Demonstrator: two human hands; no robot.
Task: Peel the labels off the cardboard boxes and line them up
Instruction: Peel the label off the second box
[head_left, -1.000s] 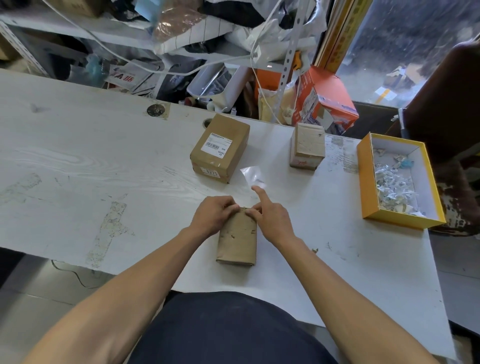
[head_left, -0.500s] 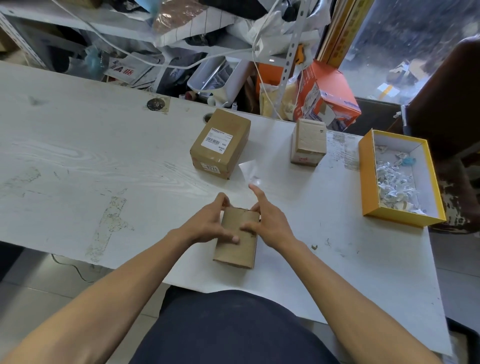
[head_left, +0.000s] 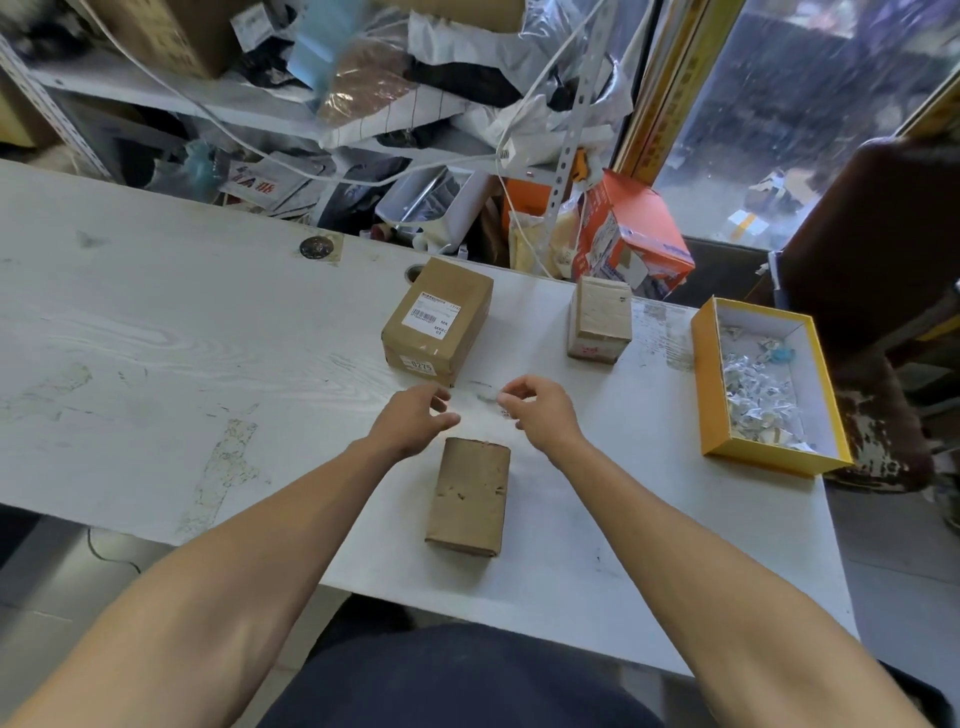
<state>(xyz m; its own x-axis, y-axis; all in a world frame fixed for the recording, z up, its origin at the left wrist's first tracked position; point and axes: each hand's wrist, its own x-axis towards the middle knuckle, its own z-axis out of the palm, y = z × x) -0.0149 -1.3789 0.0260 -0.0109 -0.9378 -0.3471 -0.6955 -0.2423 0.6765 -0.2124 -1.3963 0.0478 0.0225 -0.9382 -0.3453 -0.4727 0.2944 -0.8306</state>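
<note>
Behind the pale wood-grain table (head_left: 156, 332) I am seeing a cluttered metal shelf (head_left: 218, 98) spilling bags, papers and white cables, with an orange printed carton (head_left: 631, 239) leaning against the table's far edge. Both hands are hovering above the tabletop, past the far end of a plain brown cardboard box (head_left: 470, 496) that is lying flat near the front edge, its top scuffed and bare. My left hand (head_left: 413, 418) is hanging with fingers loosely curled and gripping nothing. My right hand (head_left: 540, 413) is curling thumb and forefinger together; a faint clear film (head_left: 485, 397) seems to be stretching from that pinch toward the left hand, though it is too blurred for me to be sure. Just beyond the hands, a larger brown cardboard box with a white barcode label (head_left: 439, 319) is sitting at a slant, right in the reach path. To its right, well apart, a small cube-shaped cardboard box (head_left: 600, 317) is standing upright. Near the right edge, an open yellow tray (head_left: 706, 395) is holding crumpled paper scraps (head_left: 758, 400).
</note>
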